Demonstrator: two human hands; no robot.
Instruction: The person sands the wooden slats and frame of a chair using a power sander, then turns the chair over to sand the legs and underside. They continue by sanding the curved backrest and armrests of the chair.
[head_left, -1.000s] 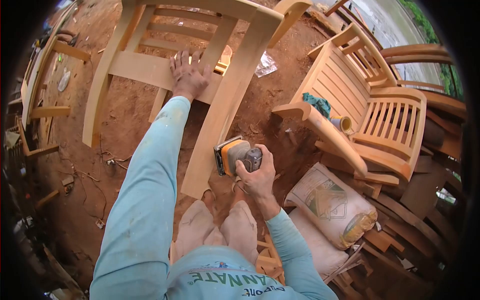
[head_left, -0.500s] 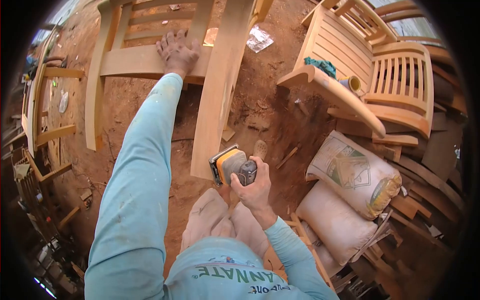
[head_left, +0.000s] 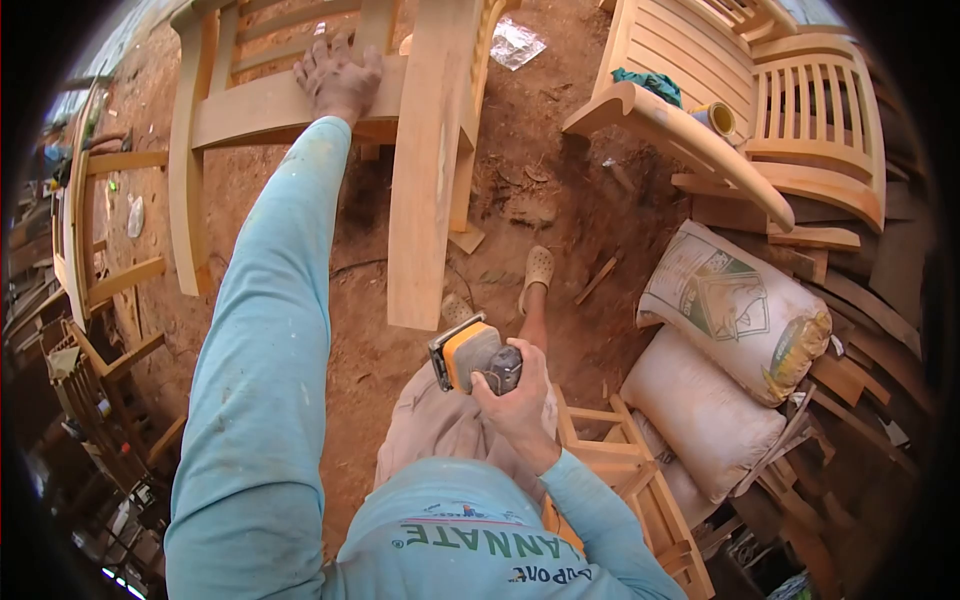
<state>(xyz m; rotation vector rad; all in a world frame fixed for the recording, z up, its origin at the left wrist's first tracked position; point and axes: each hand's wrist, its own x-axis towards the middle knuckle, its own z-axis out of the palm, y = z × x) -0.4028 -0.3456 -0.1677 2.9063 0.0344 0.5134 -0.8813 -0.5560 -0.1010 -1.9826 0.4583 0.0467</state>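
Note:
My left hand (head_left: 340, 78) lies with fingers spread on the front rail of an unfinished wooden chair frame (head_left: 255, 112). My right hand (head_left: 515, 405) is wrapped round the dark body of an orange and grey electric sander (head_left: 470, 355), held near my waist. The sander's flat pad faces left, tilted, and is apart from the wood. Just above and left of it ends the chair's wide, pale armrest (head_left: 425, 200). My feet in tan clogs (head_left: 538, 268) stand on the dirt below the chair.
Right of me stands a slatted wooden bench (head_left: 690, 60) with a green cloth (head_left: 648, 84) and a roll (head_left: 715, 118) on its armrest. Two filled sacks (head_left: 735, 310) lie over scrap timber. Another wooden frame (head_left: 110, 230) stands left. A small wooden frame (head_left: 640, 470) is behind my right arm.
The sander in my right hand has come away from the end of the armrest, slightly right and toward me. My left hand stays on the chair rail. One foot has shifted, and the view has moved.

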